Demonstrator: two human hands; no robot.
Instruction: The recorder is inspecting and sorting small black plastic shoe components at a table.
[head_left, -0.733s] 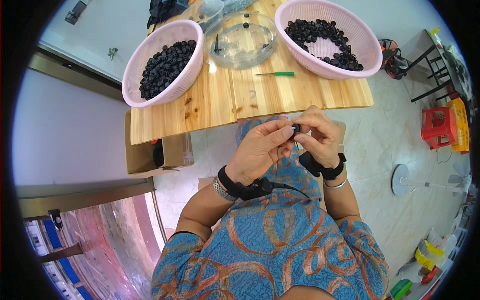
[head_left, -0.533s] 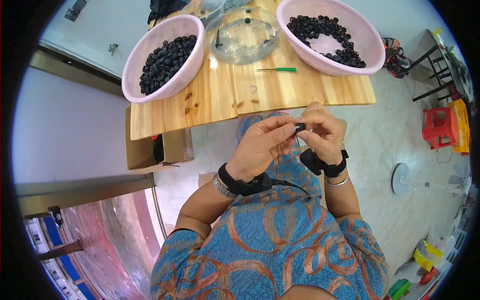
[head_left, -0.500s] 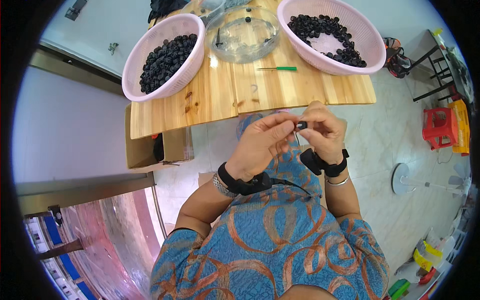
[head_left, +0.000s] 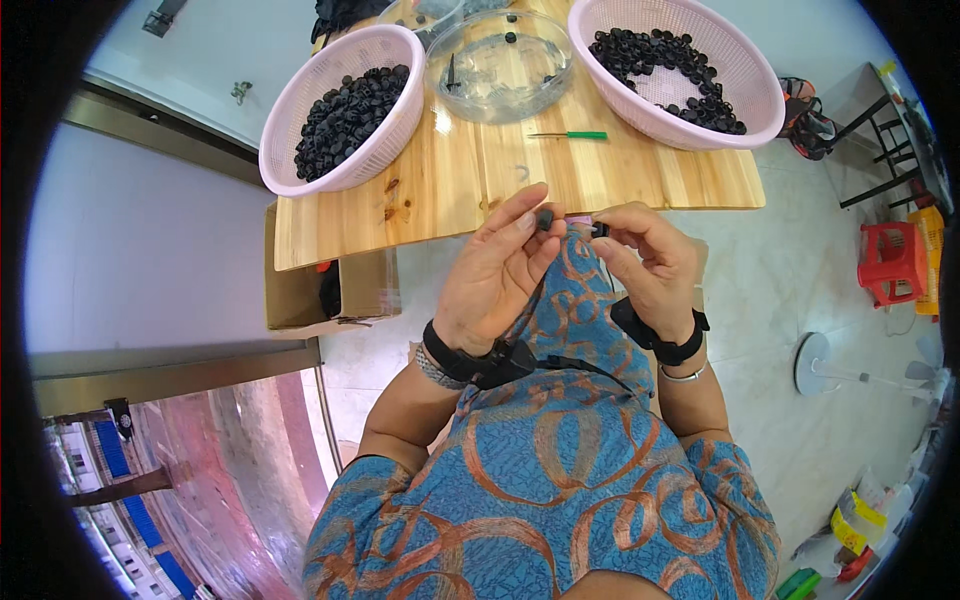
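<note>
Just off the table's near edge, my left hand [head_left: 497, 268] holds a small black cap-like part [head_left: 544, 219] at its fingertips, palm turned partly up. To the right of it, my right hand [head_left: 657, 262] pinches another small black part [head_left: 600, 230] between thumb and forefinger; its exact kind is too small to tell. The two hands are a short gap apart. On the table beyond lies a thin screwdriver-like tool [head_left: 585, 135] with a green handle.
On the wooden table [head_left: 450, 205], a pink basket [head_left: 395, 140] heaped with black parts stands left, another pink basket [head_left: 765, 100] right. Between them sits a clear round tray [head_left: 490, 108]. A cardboard box [head_left: 365, 290] is below the table; a red stool [head_left: 890, 265] stands right.
My hands were together at one black part; now they have parted, each with a small black piece. The left hand has tilted upward, and the whole view has shifted slightly.
</note>
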